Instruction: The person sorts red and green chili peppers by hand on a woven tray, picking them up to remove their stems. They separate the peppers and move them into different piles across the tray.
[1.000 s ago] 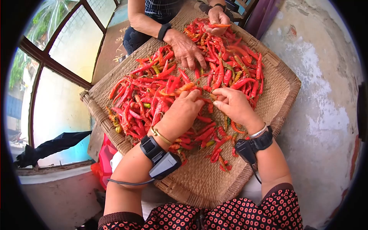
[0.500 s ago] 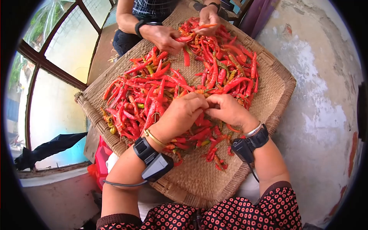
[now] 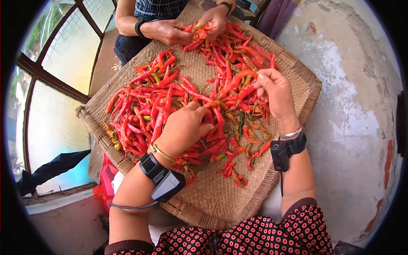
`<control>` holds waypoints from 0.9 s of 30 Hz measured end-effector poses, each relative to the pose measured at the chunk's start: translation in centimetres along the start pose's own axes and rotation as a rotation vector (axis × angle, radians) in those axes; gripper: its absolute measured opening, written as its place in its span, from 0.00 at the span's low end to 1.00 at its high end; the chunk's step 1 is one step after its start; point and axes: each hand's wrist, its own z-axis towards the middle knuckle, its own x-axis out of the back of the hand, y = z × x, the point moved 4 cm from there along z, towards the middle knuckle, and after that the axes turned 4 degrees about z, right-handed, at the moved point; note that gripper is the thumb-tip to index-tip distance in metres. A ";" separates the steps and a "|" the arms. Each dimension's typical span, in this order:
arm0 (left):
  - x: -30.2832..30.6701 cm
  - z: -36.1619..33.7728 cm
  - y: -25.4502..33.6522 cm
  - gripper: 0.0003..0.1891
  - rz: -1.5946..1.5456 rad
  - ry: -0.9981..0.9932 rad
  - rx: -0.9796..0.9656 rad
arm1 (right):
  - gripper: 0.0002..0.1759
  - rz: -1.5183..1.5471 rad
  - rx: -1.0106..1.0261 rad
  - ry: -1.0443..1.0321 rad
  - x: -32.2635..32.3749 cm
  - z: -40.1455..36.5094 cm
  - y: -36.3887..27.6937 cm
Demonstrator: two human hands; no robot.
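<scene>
Pinching one long, curved, glossy red chilli pepper by its upper end, between thumb and forefinger of the bare right hand — over the right-hand part of the heap, with the rest of it slanting down toward other peppers. Resting the bare left hand on the middle of the heap, with fingers half curled and close together and thumb set apart. Touching peppers there, but cannot tell whether gripping any — with fingertips partly hidden.

See beneath one wide, four-sided, tan woven-straw tray with a thick wrapped rim, strewn with slender red chilli peppers, too many to count, mixed with some orange and yellow-green ones, plus one dark green piece right of centre.

Count also two hands of a person opposite, close together around a red and yellow-green pepper at the far side; one gold-coloured bracelet on the left wrist, one silver-coloured bangle on the right, and two black-strapped wrist devices, one per arm.
</scene>
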 end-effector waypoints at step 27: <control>0.7 0.4 -0.6 0.07 -0.306 0.032 -0.038 | 0.12 -0.767 -0.213 -0.622 -3.0 -1.7 2.1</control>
